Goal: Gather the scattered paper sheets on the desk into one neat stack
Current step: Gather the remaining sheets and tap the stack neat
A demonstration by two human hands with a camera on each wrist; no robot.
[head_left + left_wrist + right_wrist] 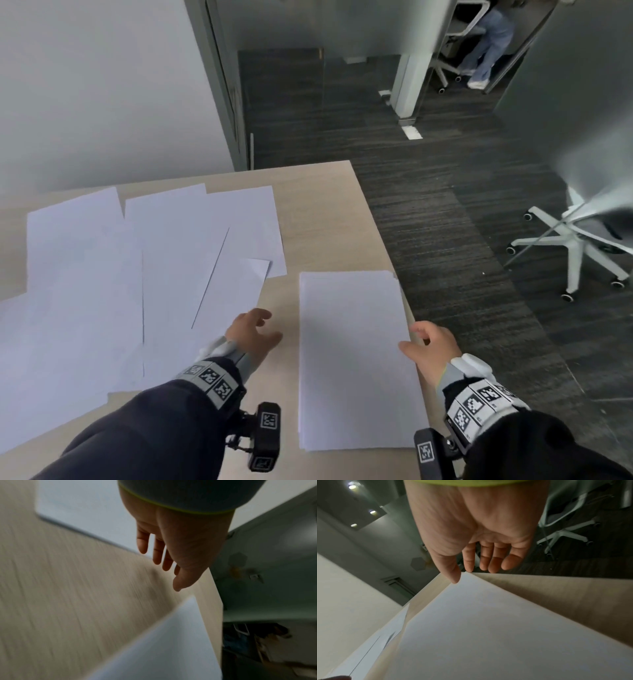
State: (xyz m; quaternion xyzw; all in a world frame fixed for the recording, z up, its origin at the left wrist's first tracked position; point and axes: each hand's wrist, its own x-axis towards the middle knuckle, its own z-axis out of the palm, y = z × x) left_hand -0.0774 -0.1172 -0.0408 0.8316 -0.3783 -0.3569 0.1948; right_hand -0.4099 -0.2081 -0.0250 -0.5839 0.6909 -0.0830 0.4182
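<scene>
A neat stack of white paper [352, 359] lies near the desk's right edge, also seen as the stack [488, 635] from the right wrist. Several loose white sheets [137, 267] overlap across the left half of the desk. My left hand [255, 334] hovers open between the loose sheets and the stack, fingers straight and holding nothing; the left wrist view shows the same hand [171, 555] above bare wood. My right hand [428, 342] is open at the stack's right edge, its thumb over the paper; its fingers [488, 561] hang relaxed above the stack's far corner.
The light wooden desk [325, 222] ends just right of the stack, with dark carpet [462, 240] beyond. A white swivel chair [575, 246] stands at the right. A grey wall and a glass partition rise behind the desk.
</scene>
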